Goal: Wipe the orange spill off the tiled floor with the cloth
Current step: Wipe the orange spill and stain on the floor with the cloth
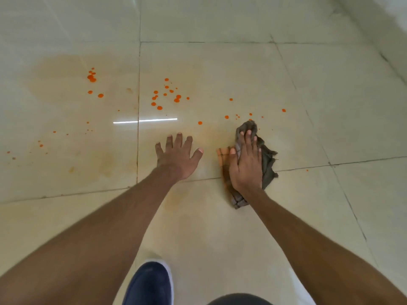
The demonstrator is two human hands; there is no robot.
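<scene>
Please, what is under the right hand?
Under the right hand lies the crumpled grey cloth, stained orange at its left edge, on the tiled floor. Drops of the orange spill show elsewhere; whether any lie beneath the cloth cannot be seen.

Glossy cream tiled floor (220, 62), thin light reflection (145, 120)

no readable text, labels, brands, numbers or signs anywhere in view

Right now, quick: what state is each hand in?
Left hand: open, fingers spread on the tiled floor, holding nothing.
Right hand: open, straight fingers pressing the grey cloth onto the floor.
</scene>
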